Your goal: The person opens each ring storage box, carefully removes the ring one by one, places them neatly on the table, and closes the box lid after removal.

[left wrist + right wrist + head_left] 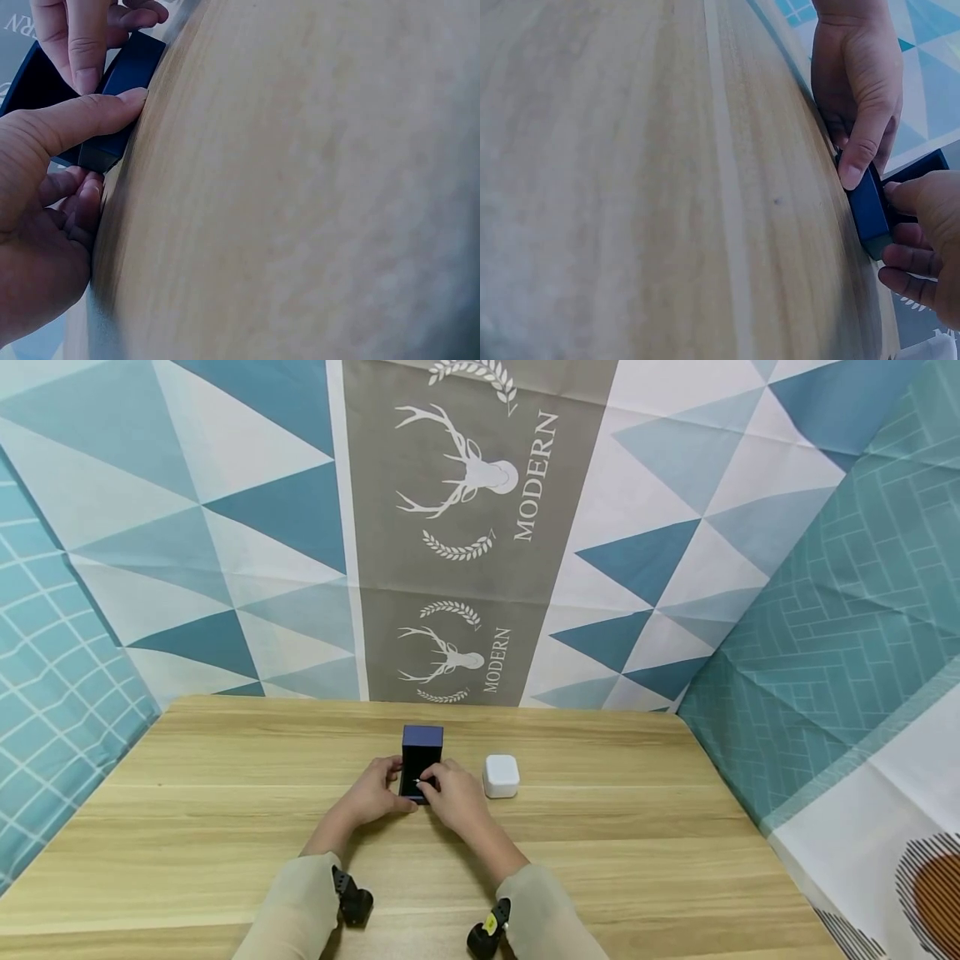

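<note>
A dark blue jewelry box (423,737) stands on the table with its lid raised and a black interior. My left hand (371,791) grips its lower part from the left; in the left wrist view the thumb (112,112) lies across the blue front wall (139,60) and other fingers curl at the side. Inside the box, my right hand (456,796) pinches a small silvery piece of jewelry (417,782) between thumb and index finger. Its exact shape is too small to tell. In the right wrist view, the right hand (937,225) partly hides the box's interior.
To the right of the jewelry box sits a small white rounded box (501,776). The wooden table (225,827) reaches back to a patterned cloth wall (450,568), with cloth hanging on both sides too.
</note>
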Tool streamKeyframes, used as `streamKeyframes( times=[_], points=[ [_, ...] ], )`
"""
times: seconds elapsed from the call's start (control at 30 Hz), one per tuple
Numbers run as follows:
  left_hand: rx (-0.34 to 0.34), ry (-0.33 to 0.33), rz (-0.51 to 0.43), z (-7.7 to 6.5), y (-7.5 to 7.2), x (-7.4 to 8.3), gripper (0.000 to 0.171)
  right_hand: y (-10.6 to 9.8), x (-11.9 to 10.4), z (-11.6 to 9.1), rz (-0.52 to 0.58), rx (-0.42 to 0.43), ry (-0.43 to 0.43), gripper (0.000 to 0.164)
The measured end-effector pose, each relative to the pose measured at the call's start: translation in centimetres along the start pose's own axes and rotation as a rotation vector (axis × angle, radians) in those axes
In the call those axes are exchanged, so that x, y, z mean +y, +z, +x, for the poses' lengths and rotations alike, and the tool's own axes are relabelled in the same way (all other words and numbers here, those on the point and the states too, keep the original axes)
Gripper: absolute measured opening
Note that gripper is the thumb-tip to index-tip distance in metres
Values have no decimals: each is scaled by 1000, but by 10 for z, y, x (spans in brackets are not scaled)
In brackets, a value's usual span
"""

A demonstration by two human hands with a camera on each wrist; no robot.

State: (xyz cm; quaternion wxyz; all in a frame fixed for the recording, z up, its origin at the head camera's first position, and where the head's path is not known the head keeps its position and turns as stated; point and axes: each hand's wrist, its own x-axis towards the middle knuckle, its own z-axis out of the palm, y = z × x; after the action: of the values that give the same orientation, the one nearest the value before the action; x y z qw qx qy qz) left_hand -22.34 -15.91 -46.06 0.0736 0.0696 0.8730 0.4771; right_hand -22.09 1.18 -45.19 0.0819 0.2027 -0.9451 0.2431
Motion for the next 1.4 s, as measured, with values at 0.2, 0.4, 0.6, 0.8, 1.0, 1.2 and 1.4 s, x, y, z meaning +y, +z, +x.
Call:
streamKeyframes(
  times=[0.2,0.4,0.6,0.8,1.0,1.2,1.4],
  points=[
    [5,2,11,2,0,-1,90,2,1,2,-29,12,-4,17],
    [4,1,5,1,0,-1,90,3,0,2,-40,20,-10,18],
    [1,-2,-5,0,-1,1,89,5,1,3,-84,55,-39,17],
    [7,-9,-6,0,-1,2,88,9,4,4,-155,79,-72,17],
    [1,-9,-5,-1,-1,3,88,10,6,2,-203,95,-120,16],
    [2,-1,-6,-1,-1,3,87,10,8,3,-220,96,-160,15],
    [11,8,8,-1,0,3,87,10,8,3,-235,91,-181,15]
  ],
)
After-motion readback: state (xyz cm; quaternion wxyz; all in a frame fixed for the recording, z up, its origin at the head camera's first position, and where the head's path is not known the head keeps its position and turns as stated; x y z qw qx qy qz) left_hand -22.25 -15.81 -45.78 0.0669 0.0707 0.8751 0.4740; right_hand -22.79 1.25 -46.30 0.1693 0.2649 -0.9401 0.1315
